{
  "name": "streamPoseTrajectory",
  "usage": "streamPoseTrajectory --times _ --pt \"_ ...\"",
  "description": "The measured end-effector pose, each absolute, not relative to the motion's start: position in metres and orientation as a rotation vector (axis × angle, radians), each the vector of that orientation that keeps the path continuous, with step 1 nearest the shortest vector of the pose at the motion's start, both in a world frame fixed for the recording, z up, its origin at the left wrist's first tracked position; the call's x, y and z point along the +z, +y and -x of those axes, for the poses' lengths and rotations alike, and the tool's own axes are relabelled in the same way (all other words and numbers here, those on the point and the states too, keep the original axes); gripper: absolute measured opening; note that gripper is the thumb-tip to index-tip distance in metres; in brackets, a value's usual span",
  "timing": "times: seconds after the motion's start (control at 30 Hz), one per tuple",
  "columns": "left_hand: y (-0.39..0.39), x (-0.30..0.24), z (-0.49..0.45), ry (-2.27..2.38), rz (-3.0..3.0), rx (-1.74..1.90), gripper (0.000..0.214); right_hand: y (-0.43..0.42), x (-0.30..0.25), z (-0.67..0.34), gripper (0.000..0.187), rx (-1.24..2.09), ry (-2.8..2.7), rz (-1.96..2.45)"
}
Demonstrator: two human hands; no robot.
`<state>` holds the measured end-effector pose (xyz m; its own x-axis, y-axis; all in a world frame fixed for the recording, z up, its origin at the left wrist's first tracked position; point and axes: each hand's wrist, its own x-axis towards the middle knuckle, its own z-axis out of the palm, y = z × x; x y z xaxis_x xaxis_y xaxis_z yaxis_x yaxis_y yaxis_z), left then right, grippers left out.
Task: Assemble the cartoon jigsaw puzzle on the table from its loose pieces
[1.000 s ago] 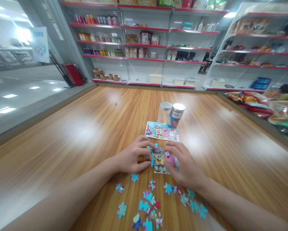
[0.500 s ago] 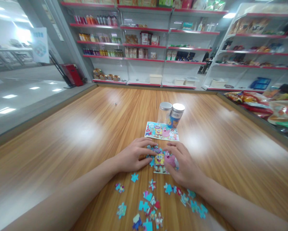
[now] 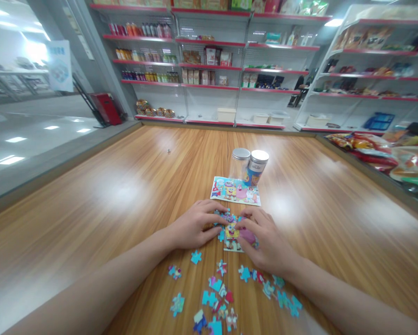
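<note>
A part-built cartoon jigsaw puzzle [image 3: 232, 231] lies on the wooden table [image 3: 100, 204], close in front of me. My left hand [image 3: 191, 225] grips its left side with curled fingers. My right hand [image 3: 261, 237] curves over its right side, and the fingertips nearly meet those of my left hand. Several loose jigsaw pieces [image 3: 209, 298] are scattered nearer to me, below both hands. Beyond the puzzle lies a picture card [image 3: 235, 190] of the same cartoon. Behind that stand a clear lidded jar [image 3: 239, 165] and a blue-labelled canister [image 3: 255, 167].
A small object [image 3: 169, 150] sits far back on the table. Colourful snack bags [image 3: 366, 158] lie along the right table edge. Red-trimmed store shelves [image 3: 209, 65] stand behind the table, and a red case [image 3: 106, 108] stands on the floor at left.
My right hand has shifted left over the puzzle, covering more of the yellow figure and closing toward my left hand. The left hand and loose pieces stay almost unmoved.
</note>
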<state>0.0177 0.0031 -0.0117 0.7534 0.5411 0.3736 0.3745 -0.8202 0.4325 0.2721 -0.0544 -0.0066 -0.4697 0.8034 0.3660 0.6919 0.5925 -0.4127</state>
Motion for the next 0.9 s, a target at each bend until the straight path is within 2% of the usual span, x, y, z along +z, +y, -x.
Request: streamPoseTrajectory --times 0.7,0.9 --pt "0.0061 -0.0152 -0.0195 0.735 -2.599 0.767 0.018 -0.0536 -0.0072 -0.2719 0.021 0.285 -2.292 1.183" --pt "0.0078 -0.0185 -0.0185 0.738 -2.596 0.771 0.022 -0.0530 -0.0073 -0.2717 0.021 0.287 -2.290 1.175"
